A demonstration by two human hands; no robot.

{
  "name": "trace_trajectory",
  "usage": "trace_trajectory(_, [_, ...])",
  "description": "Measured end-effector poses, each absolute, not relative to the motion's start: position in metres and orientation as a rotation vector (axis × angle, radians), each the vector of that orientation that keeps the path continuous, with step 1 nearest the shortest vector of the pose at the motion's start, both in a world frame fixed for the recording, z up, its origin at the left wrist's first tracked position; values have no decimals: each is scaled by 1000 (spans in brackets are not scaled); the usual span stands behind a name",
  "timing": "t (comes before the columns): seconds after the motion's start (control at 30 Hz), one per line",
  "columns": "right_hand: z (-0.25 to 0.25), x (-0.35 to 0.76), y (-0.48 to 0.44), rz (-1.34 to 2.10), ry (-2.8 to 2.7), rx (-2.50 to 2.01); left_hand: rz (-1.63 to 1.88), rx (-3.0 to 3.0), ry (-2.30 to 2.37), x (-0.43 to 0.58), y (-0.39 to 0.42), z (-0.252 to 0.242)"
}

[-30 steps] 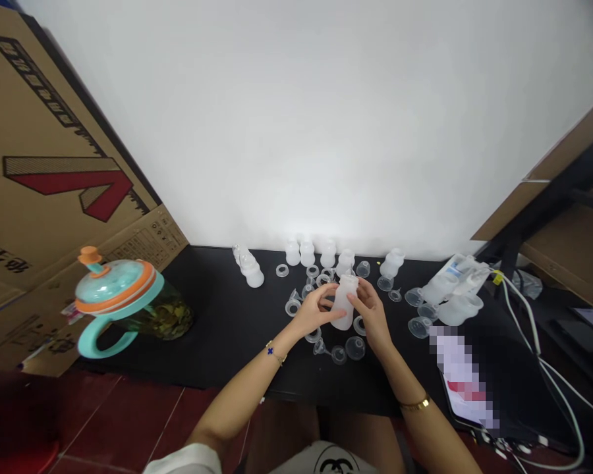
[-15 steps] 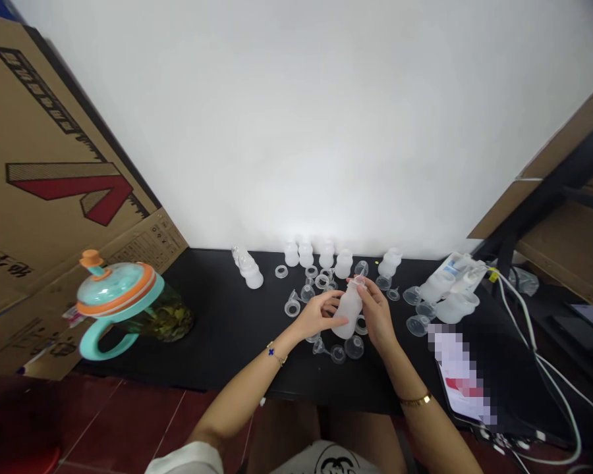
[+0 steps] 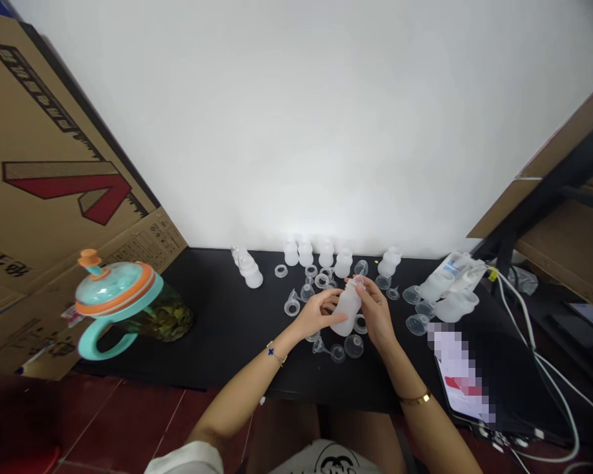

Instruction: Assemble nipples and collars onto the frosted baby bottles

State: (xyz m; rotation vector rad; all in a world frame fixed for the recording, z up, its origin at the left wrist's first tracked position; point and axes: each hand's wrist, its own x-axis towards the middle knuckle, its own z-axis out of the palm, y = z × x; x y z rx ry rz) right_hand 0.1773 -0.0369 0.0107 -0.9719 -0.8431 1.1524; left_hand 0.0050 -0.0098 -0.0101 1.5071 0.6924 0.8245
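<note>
My left hand point(image 3: 317, 312) is wrapped round the body of a frosted white baby bottle point(image 3: 346, 308), which leans a little to the right above the black table. At the bottle's mouth, the fingers of my right hand point(image 3: 374, 307) pinch a small clear piece, perhaps a collar or nipple, partly hidden by them. Clear nipples point(image 3: 354, 345) and collar rings point(image 3: 292, 307) lie scattered about both hands. Behind them, several frosted bottles point(image 3: 326, 253) stand along the wall, and one more bottle point(image 3: 389, 262) is to their right.
At the left stands a big jug point(image 3: 123, 303) with a turquoise handle, beside a cardboard box point(image 3: 54, 151). More bottles point(image 3: 454, 306), a phone point(image 3: 457, 378) and white cables point(image 3: 521, 309) occupy the right side. A bottle with a clear cap point(image 3: 250, 271) is at the back left.
Both hands keep their hold at the bottle. The bottle has shifted very slightly left; the things on the table stay put.
</note>
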Motion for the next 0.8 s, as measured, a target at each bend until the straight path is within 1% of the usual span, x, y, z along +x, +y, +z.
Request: trace_trajectory(0.8, [11,179,-35,1212,-817,-919,842,1478,693,5,-11,-6])
